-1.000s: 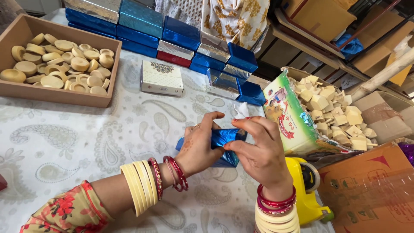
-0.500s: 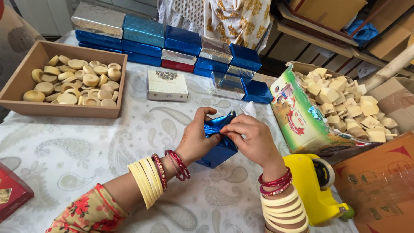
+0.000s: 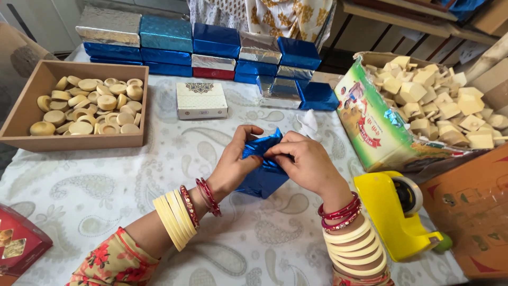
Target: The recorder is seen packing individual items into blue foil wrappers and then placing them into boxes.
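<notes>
Yellow tape dispenser just R of hands, white patterned box behind, wrapped blue/silver boxes stacked at back. Wooden tray L w/ round sweets; open bag R w/ cube sweets. Blue foil box mid-table btwn hands: left hand fingers curled on its side, right hand fingertips pinching foil fold on top.

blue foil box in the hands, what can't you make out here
- Blue foil box, head view: its top and contents are hidden by the left hand and right hand.
- Red box: cut off by the left edge.
- Tape dispenser: how much tape remains is hidden by its yellow body.
</notes>
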